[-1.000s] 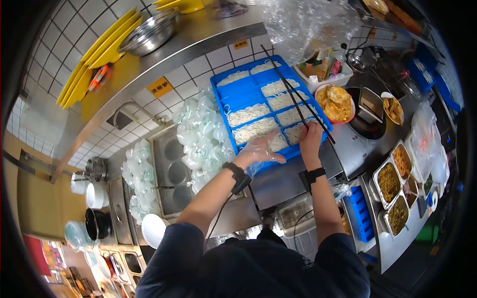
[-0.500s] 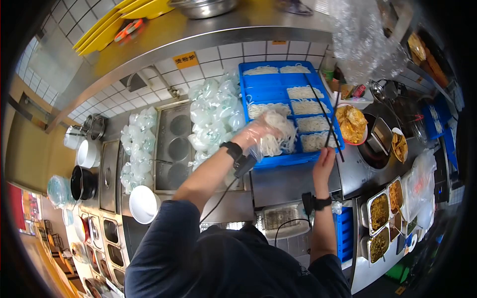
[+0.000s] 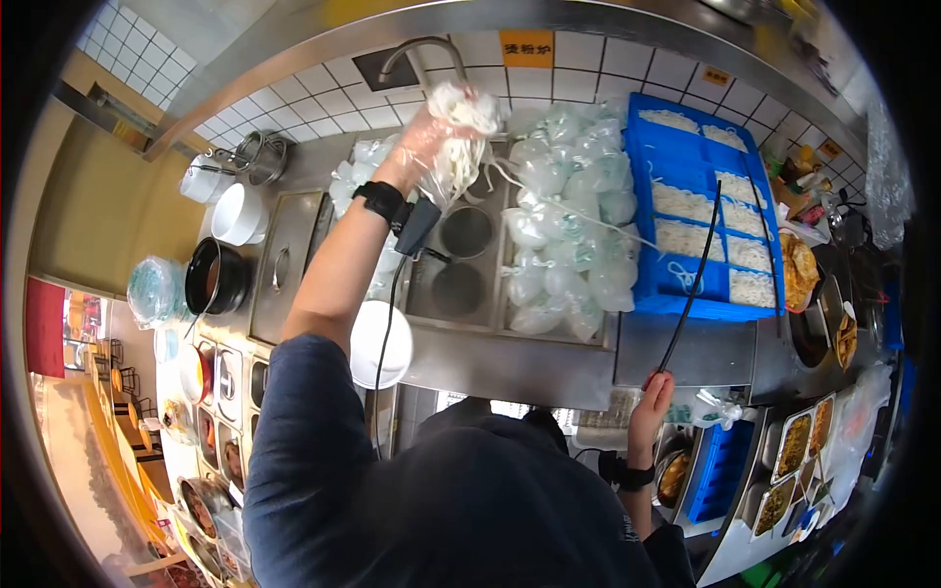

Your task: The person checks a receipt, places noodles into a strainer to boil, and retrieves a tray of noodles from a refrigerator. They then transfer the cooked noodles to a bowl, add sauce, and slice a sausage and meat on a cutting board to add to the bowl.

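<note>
White noodles are gripped in my left hand, which wears a clear plastic glove and is raised above the steel cooker with round wells. A few strands trail right across the bagged portions toward the blue crate. My right hand, low in front of the counter, pinches the lower end of a long black chopstick. Another dark stick lies over the crate's right side. Noodle portions sit in the crate's compartments.
A faucet rises behind my left hand. Left stand a white bowl, a black pot and a white container. Fried food and food trays are on the right.
My left hand has lifted noodles out of the crate and carried them left over the cooker. The view has shifted left. My right hand is still on the chopstick.
</note>
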Demonstrator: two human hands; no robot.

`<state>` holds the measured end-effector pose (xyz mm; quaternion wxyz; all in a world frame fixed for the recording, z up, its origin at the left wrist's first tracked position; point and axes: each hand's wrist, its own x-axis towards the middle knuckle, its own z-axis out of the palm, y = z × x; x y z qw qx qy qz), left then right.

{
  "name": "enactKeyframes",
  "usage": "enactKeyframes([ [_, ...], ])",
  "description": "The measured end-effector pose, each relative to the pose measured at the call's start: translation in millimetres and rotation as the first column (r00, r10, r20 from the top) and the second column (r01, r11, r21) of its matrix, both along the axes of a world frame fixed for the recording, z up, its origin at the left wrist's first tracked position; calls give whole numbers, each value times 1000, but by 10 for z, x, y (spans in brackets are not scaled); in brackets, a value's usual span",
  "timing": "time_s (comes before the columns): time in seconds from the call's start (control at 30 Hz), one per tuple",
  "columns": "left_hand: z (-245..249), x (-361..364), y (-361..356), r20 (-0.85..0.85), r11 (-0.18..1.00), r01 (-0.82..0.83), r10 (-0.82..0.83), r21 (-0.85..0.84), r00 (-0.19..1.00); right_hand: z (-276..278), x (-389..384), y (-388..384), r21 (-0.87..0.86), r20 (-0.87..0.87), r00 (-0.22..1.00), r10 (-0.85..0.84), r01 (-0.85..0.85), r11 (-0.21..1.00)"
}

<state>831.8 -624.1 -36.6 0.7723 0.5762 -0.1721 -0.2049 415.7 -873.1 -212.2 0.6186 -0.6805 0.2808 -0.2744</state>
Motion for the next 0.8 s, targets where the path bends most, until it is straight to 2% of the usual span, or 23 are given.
enactKeyframes([
  [0.03, -200, 81, 103, 56, 995, 55, -60, 81, 997, -17, 5, 128, 2, -6, 1000, -5, 5, 1000],
  [0.07, -423, 167, 203, 49, 970, 55, -68, 236, 996, -44, 5, 245, -1, -12, 1000, -14, 14, 1000],
  [0.13, -966, 323, 399, 47, 945, 189, -208, 266, 977, -49, -8, 460, -8, -20, 999, -34, 34, 999],
  [0.2, -1854, 681, 557, 167, 844, 169, -289, 509, 943, -18, -44, 615, 19, -14, 997, -72, 72, 997],
  [0.23, -1873, 603, 548, 40, 792, 192, -263, 579, 964, 0, -75, 674, 11, -16, 996, -83, 83, 996],
  [0.27, -2469, 840, 603, -105, 808, 244, -223, 537, 969, 19, -111, 725, -57, -50, 994, -100, 98, 994],
  [0.33, -2321, 705, 537, -49, 652, 324, -403, 686, 914, 50, -194, 764, -134, -85, 988, -128, 116, 984],
  [0.37, -2356, 695, 544, 130, 597, 265, -536, 758, 834, 56, -240, 764, -116, -89, 988, -127, 116, 986],
  [0.4, -2522, 810, 622, 129, 598, 274, -542, 753, 830, 65, -287, 767, -95, -96, 987, -126, 117, 989],
  [0.47, -2881, 1023, 709, 310, 452, 193, -809, 871, 499, 135, -336, 744, -115, -106, 986, -132, 120, 986],
  [0.5, -2260, 744, 445, 121, 49, -202, -925, 978, 361, 129, -371, 708, -119, -91, 984, -152, 141, 983],
  [0.53, -1905, 576, 231, 125, 57, -197, -927, 979, 353, 130, -396, 654, -123, -72, 982, -173, 163, 979],
  [0.6, -1515, 333, -218, 339, 143, -346, -712, 927, 614, 155, -483, 531, -169, -81, 982, -172, 157, 973],
  [0.67, -1474, 96, -853, 555, 444, -351, -516, 825, 652, 131, -547, 401, -160, -28, 979, -201, 194, 968],
  [0.7, -1272, -190, -1146, 635, 643, -229, -518, 731, 573, 136, -567, 338, -158, -10, 975, -220, 216, 964],
  [0.73, -1044, -547, -1404, 714, 795, -80, -491, 602, 500, 177, -587, 277, -159, -13, 974, -228, 223, 962],
  [0.8, -929, -1087, -1969, 718, 788, 114, -602, 605, 348, 221, -626, 136, -132, 25, 971, -238, 239, 962],
])
